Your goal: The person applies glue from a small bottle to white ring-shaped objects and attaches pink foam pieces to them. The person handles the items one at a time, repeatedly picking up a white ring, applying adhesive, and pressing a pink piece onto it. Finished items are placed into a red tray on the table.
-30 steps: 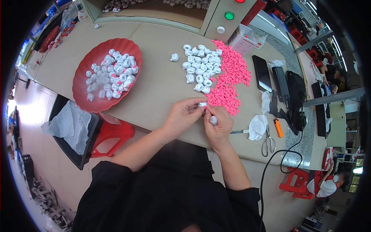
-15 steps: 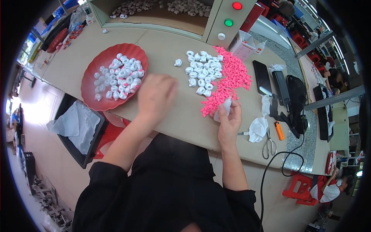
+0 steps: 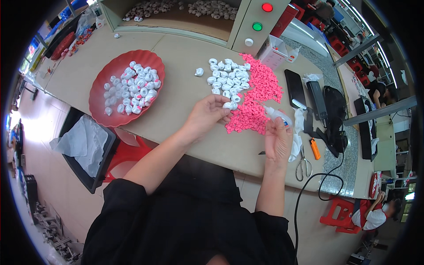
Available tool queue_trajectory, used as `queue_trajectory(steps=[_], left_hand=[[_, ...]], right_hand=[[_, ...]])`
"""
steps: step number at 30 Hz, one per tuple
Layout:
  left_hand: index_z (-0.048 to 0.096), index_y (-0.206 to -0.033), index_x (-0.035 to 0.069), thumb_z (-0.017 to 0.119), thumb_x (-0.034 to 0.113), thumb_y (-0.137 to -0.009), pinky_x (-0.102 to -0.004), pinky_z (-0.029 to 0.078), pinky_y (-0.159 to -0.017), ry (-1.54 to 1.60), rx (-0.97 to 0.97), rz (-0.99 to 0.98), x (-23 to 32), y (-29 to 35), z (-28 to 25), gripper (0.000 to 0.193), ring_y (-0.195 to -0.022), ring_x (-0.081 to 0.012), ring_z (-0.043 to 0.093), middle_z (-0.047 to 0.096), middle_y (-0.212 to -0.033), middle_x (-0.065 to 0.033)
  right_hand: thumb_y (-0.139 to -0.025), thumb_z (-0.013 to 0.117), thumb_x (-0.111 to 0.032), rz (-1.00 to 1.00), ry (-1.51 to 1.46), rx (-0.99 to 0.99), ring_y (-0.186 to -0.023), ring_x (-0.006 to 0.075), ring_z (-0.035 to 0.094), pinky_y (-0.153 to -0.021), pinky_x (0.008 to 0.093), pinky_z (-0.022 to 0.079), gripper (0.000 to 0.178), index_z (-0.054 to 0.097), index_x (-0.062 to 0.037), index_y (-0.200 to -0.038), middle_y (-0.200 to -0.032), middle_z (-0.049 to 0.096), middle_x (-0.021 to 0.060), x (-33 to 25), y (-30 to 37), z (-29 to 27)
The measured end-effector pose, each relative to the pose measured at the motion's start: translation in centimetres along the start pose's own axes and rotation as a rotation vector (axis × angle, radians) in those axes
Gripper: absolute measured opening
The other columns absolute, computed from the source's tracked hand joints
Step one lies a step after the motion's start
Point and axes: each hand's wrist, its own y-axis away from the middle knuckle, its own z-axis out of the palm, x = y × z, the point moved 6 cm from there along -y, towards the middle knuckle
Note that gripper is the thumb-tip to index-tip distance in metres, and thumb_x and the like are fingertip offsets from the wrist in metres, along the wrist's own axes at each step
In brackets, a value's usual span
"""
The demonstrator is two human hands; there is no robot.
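My left hand (image 3: pixel 204 117) is closed, thumb and fingers pinching a small white rounded piece (image 3: pixel 228 105) at the near end of a cluster of similar white pieces (image 3: pixel 226 78). In my right hand (image 3: pixel 278 140) is a small white squeeze bottle (image 3: pixel 282 117), tilted so its thin nozzle points left toward that piece. Between the hands and along the cluster's right side spreads a pile of small bright pink pieces (image 3: pixel 264 84). At the left, a red scalloped plate (image 3: pixel 98 95) holds many white pieces, several with pink bits on them.
A grey cabinet (image 3: pixel 240 37) with coloured buttons stands at the back. To the right lie a black phone (image 3: pixel 294 88), an orange lighter or cutter (image 3: pixel 315 149), scissors (image 3: pixel 304 167) and a black cable (image 3: pixel 304 194). A black tray with paper (image 3: pixel 90 143) sits below the table's left edge.
My left hand has moved right from beside the red plate and now pinches a white piece. My right hand has shifted right, tipping the bottle's nozzle leftward.
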Motion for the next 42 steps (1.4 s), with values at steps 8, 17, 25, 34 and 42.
queue_trajectory(steps=[8,17,25,34,42], left_hand=[[0.052,-0.107,-0.002,0.056,-0.004,-0.082,-0.0221,0.048,-0.072,-0.055,-0.031,0.103,-1.3,1.0,0.8,0.025,-0.085,-0.0084,0.055,0.056,-0.097,-0.0056],[0.050,-0.108,-0.002,0.054,-0.007,-0.082,-0.0203,0.048,-0.067,-0.113,-0.009,0.099,-1.3,1.0,0.9,0.026,-0.081,-0.0070,0.055,0.054,-0.096,-0.0050],[0.050,-0.105,-0.002,0.054,-0.005,-0.083,-0.0205,0.048,-0.064,-0.112,-0.003,0.071,-1.3,0.9,0.8,0.022,-0.082,-0.0072,0.056,0.054,-0.094,-0.0053],[0.050,-0.105,-0.001,0.054,-0.003,-0.084,-0.0203,0.047,-0.060,-0.085,-0.004,0.080,-1.4,0.8,0.8,0.021,-0.080,-0.0070,0.057,0.055,-0.094,-0.0057],[0.050,-0.104,-0.001,0.054,-0.003,-0.083,-0.0203,0.046,-0.059,-0.076,-0.018,0.085,-1.6,0.8,0.8,0.022,-0.080,-0.0067,0.057,0.055,-0.094,-0.0059]], right_hand=[[-0.080,0.063,-0.005,-0.090,0.198,-0.170,-0.071,0.0120,0.054,-0.060,0.0252,0.044,0.024,0.050,0.0004,-0.101,-0.088,0.055,0.0075,0.6,1.3,2.7],[-0.083,0.060,-0.012,-0.479,0.738,-0.289,-0.075,0.0143,0.052,-0.063,0.0242,0.046,0.023,0.047,0.0005,-0.099,-0.096,0.049,0.0102,0.3,3.4,3.2],[-0.084,0.058,-0.012,-0.548,0.862,-0.341,-0.078,0.0129,0.049,-0.064,0.0225,0.044,0.022,0.047,0.0001,-0.098,-0.092,0.045,0.0073,0.5,3.6,3.6],[-0.084,0.057,-0.012,-0.540,0.874,-0.343,-0.077,0.0125,0.048,-0.065,0.0223,0.043,0.021,0.047,-0.0003,-0.098,-0.091,0.045,0.0071,0.6,3.6,3.8],[-0.085,0.057,-0.012,-0.515,0.850,-0.338,-0.076,0.0126,0.048,-0.063,0.0220,0.043,0.019,0.047,-0.0007,-0.097,-0.090,0.045,0.0069,0.6,3.5,3.8]])
